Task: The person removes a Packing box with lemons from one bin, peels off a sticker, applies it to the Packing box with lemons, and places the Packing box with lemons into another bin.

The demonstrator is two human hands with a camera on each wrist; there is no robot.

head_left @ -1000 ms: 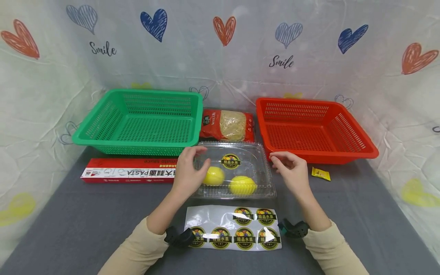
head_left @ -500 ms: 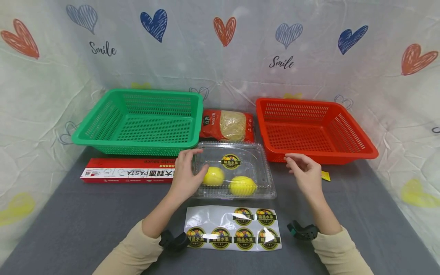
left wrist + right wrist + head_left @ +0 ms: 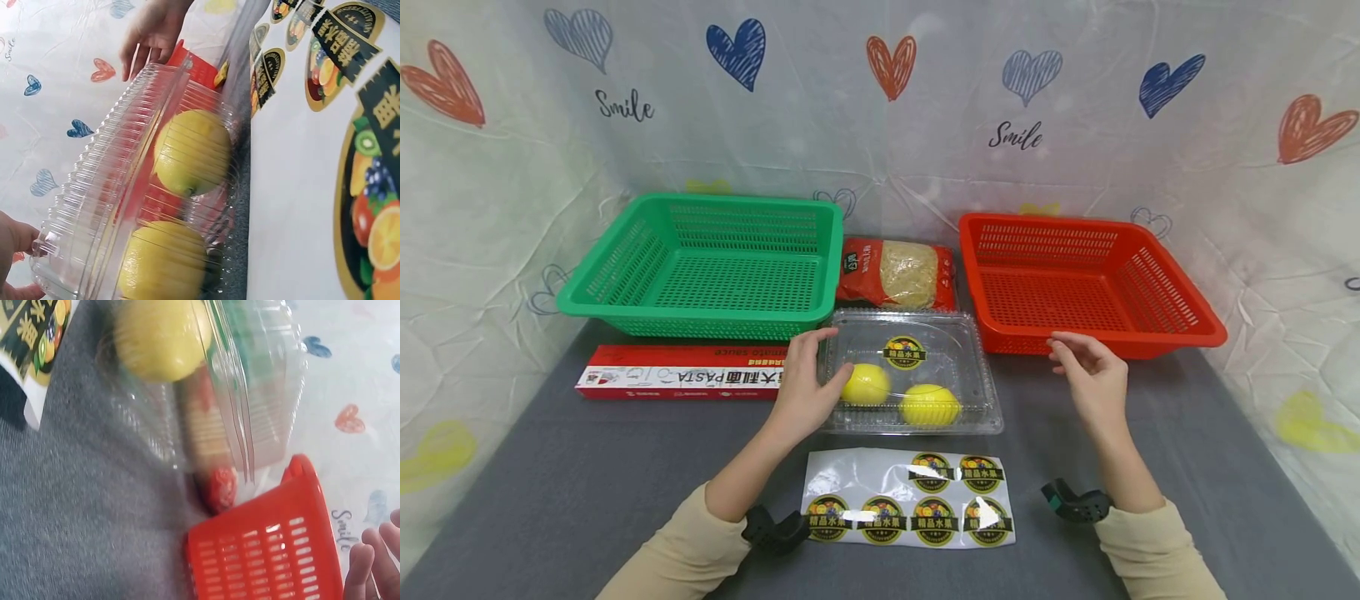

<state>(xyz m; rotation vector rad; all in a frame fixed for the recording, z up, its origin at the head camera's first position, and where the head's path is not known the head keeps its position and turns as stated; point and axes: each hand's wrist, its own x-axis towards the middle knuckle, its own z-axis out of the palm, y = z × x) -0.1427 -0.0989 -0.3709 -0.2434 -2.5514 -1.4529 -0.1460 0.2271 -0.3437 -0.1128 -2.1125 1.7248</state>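
A clear plastic clamshell box [image 3: 958, 346] stands closed in the middle of the table, with two lemons [image 3: 929, 405] inside. On its lid is a round black-and-gold fruit sticker [image 3: 905, 353]. My left hand [image 3: 805, 383] is at the box's left side, thumb and fingers spread around the corner. In the left wrist view its fingertips [image 3: 26, 237] lie right at the box's edge. My right hand [image 3: 1093, 379] hovers before the red basket, fingers loosely bent and holding nothing. A white sheet of stickers [image 3: 865, 475] lies in front of the box.
A green basket [image 3: 700, 321] stands at the back left, a red basket [image 3: 1090, 343] at the back right. Between them lies a red pasta bag [image 3: 868, 279]. A long red-and-white pasta box [image 3: 681, 375] lies left of my left hand. A small yellow packet [image 3: 222, 74] shows in the left wrist view.
My right hand has moved right, away from the clear box, and now covers the yellow packet in the head view. My left hand has shifted slightly left.
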